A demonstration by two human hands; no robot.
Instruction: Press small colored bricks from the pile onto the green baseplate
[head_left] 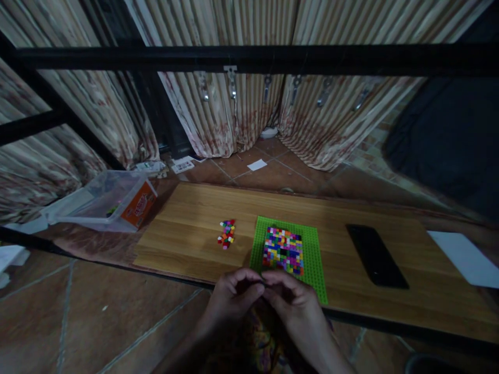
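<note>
My left hand (pixel 238 293) and my right hand (pixel 290 296) meet just in front of the near edge of a green studded baseplate (pixel 315 259). Thumbs and fingertips of both are pinched together around something small and dark that I cannot make out. On the baseplate lies a block of many coloured toy bricks (pixel 284 249), packed closely in a rectangle; my fingers overlap its near edge in the view. To the left, a small heap of loose coloured bricks (pixel 226 235) rests on the wooden board.
The wooden board (pixel 187 218) carries a black flat slab (pixel 376 257) at right, with a white sheet (pixel 465 257) beyond it. A clear plastic bin (pixel 105 202) with an orange label stands left. A dark metal bar (pixel 249 59) crosses before striped curtains (pixel 241 114).
</note>
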